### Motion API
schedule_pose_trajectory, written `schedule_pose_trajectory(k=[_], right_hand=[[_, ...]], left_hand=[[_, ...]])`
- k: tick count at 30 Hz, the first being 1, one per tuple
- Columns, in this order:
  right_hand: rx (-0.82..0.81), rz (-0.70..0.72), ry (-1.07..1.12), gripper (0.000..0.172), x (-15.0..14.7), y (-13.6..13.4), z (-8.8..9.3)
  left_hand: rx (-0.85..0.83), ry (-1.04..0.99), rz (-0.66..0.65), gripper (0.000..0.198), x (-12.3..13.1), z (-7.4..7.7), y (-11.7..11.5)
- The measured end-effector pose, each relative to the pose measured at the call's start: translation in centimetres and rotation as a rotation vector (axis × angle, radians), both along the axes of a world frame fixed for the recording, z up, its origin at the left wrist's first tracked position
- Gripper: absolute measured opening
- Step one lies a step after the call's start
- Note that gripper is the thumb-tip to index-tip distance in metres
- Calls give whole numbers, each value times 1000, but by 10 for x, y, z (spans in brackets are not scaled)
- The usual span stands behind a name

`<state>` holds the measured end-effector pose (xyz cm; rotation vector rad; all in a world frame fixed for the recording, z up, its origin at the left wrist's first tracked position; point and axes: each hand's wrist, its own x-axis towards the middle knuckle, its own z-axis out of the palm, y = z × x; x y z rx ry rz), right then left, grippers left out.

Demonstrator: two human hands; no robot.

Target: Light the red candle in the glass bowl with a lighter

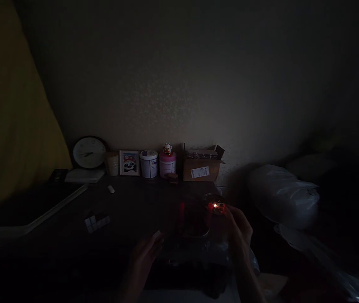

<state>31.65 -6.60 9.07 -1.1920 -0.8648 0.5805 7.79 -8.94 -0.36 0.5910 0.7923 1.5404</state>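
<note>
In dim light, my right hand pinches what looks like a lit match, its small flame close beside the top of a red candle. The stick itself is too dark to make out well. A second red candle stands to the left, and between the two is a dark dish with a faint rim. Behind the flame is a round glass-like rim. My left hand is lower and to the left, fingers closed, with a small pale thing at the fingertips whose kind is unclear.
Along the wall stand a clock, a panda picture frame, two tubs, a lucky cat figurine and an open cardboard box. White blocks lie on the dark table. Plastic bags are at right.
</note>
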Motion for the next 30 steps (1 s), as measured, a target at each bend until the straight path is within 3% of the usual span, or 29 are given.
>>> schedule_pose_trajectory(k=[5,13,21,30], right_hand=[[23,-14,-6,45,-3,0,3],[46,12,86,37,-1,8,-3],[25,43,24,31,3,12,-8],[-16,37,60,36,-2,12,-5]], left_hand=[[-31,-59,-20,32,0,-2,1],[-41,-50,-42,31,-3,1,-3],[-51,-25,-93,24,-5,22,-11],[-69,-91,-56,22,-4,-7,2]])
